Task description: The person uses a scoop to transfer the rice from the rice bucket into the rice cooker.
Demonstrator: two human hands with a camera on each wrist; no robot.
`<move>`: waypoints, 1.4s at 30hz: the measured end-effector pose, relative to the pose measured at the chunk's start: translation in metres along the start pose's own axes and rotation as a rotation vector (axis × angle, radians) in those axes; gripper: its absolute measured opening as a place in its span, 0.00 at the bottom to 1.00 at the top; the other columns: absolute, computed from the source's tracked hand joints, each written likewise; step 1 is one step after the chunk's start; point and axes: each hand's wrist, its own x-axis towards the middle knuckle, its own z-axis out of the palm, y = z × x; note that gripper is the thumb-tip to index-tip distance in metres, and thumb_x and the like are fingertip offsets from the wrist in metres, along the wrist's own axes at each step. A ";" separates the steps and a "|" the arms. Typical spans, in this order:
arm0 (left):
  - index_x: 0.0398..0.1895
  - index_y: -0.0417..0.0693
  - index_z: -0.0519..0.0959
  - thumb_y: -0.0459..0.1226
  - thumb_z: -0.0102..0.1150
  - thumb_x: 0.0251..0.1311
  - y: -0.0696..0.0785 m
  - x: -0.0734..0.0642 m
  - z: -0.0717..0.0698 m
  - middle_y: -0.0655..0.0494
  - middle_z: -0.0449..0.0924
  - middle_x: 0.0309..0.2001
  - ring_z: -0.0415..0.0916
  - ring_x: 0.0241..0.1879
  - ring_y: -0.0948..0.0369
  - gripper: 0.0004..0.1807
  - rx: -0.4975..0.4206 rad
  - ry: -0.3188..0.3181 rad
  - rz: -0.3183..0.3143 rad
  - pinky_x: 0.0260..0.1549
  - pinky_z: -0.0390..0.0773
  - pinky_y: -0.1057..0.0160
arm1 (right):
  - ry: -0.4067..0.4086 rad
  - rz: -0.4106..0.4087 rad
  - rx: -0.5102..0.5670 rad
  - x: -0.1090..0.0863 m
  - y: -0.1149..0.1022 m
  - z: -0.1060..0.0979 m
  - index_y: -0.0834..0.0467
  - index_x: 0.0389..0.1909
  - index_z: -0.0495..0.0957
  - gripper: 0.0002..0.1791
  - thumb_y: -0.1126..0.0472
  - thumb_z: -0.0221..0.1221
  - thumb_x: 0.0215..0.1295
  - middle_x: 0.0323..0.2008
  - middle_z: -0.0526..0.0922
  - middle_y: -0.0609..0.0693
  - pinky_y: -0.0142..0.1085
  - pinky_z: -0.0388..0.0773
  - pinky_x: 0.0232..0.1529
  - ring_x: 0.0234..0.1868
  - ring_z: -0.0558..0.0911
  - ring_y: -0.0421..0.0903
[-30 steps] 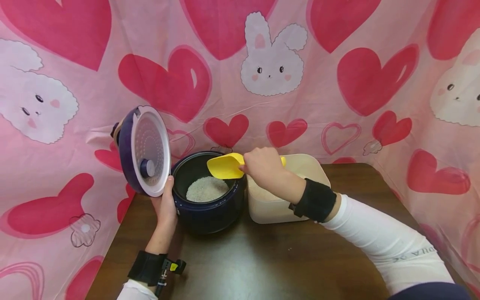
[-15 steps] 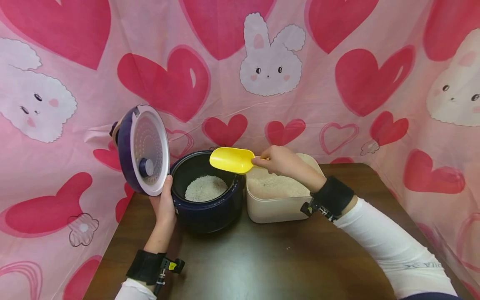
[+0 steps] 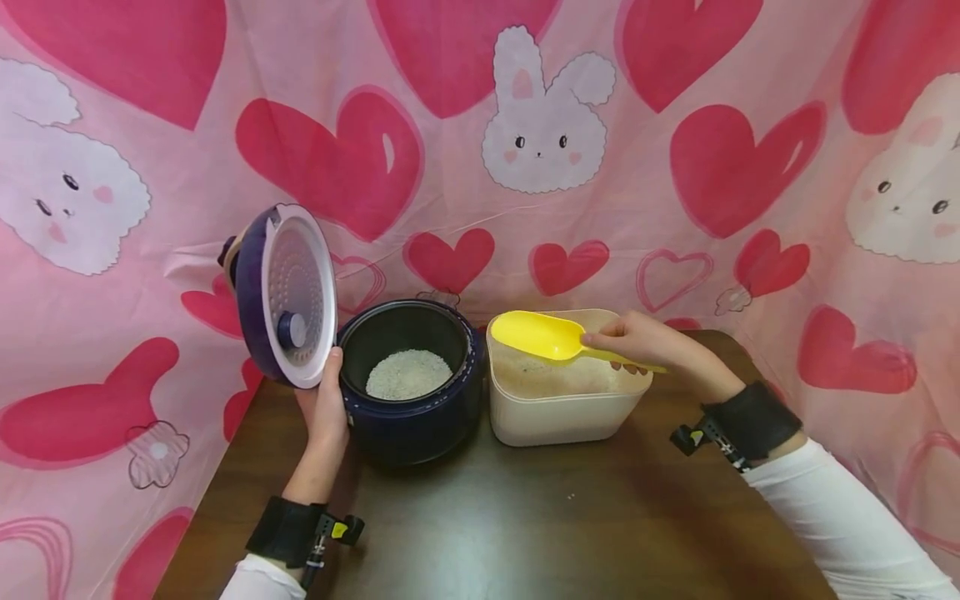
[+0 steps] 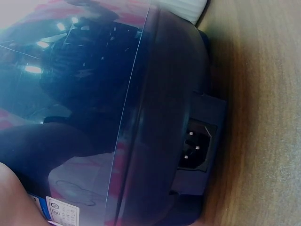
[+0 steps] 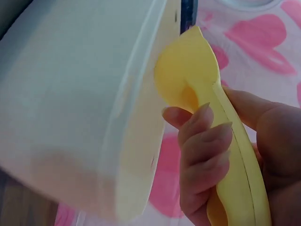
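My right hand (image 3: 637,337) grips the handle of a yellow scoop (image 3: 536,333), its fingers curled round it in the right wrist view. The scoop's hollow faces up and looks bare, above a cream bin (image 3: 562,421) with pale rice inside. My left hand (image 3: 326,408) holds the raised rice cooker lid (image 3: 300,292) by its lower rim, thumb at the rim and other fingers hidden behind it. Below and right of that hand stands the dark blue rice cooker (image 3: 412,429), with a mound of white rice (image 3: 408,375) in its pot.
The cooker and bin stand side by side at the back of a brown wooden table (image 3: 480,533). A few grains lie in front of the bin. A pink curtain (image 3: 450,200) with hearts and rabbits hangs close behind. The cooker's power socket (image 4: 195,145) has no plug in it.
My right hand has moved right with the scoop, from over the cooker to over the bin. The scoop has turned from tipped sideways to hollow up. My left hand still holds the lid raised.
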 end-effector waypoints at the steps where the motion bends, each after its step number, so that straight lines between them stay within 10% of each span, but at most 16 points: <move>1: 0.73 0.50 0.69 0.41 0.66 0.67 0.000 0.000 0.000 0.57 0.73 0.68 0.68 0.66 0.63 0.32 0.003 0.001 -0.002 0.70 0.63 0.70 | -0.004 0.010 -0.002 -0.002 0.004 0.000 0.58 0.22 0.78 0.27 0.43 0.58 0.76 0.18 0.74 0.51 0.33 0.68 0.20 0.17 0.70 0.48; 24: 0.72 0.52 0.69 0.42 0.66 0.68 0.001 0.002 0.001 0.59 0.73 0.67 0.70 0.64 0.63 0.31 0.014 -0.005 0.011 0.69 0.67 0.68 | 0.238 0.174 -0.632 -0.019 0.000 0.003 0.62 0.34 0.82 0.18 0.49 0.68 0.67 0.20 0.76 0.50 0.45 0.84 0.31 0.24 0.75 0.50; 42: 0.71 0.54 0.68 0.41 0.67 0.67 -0.002 -0.001 0.001 0.60 0.74 0.64 0.72 0.60 0.63 0.31 -0.023 -0.004 0.025 0.62 0.72 0.72 | 0.172 0.162 -0.619 0.000 0.004 0.025 0.62 0.35 0.81 0.16 0.51 0.66 0.69 0.22 0.74 0.51 0.38 0.76 0.25 0.24 0.74 0.50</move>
